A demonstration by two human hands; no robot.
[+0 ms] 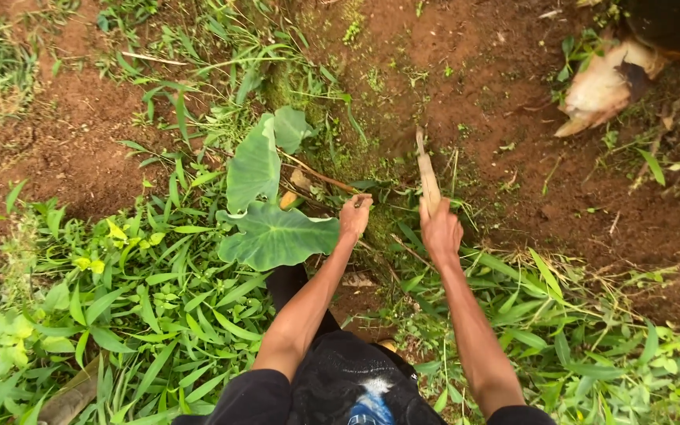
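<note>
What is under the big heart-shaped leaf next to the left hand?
Under the heart-shaped leaf, only grass shows around its edges; whatever lies directly beneath is covered. The left hand grips stems beside its right edge. The right hand holds a wooden-handled tool.

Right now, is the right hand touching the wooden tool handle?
Touching. The head view shows the right hand closed around the lower end of the wooden handle, which rises out of the fist toward the bare soil.

wooden handle [428, 177] far end blurred; cut stump [604, 86] half cropped.
</note>
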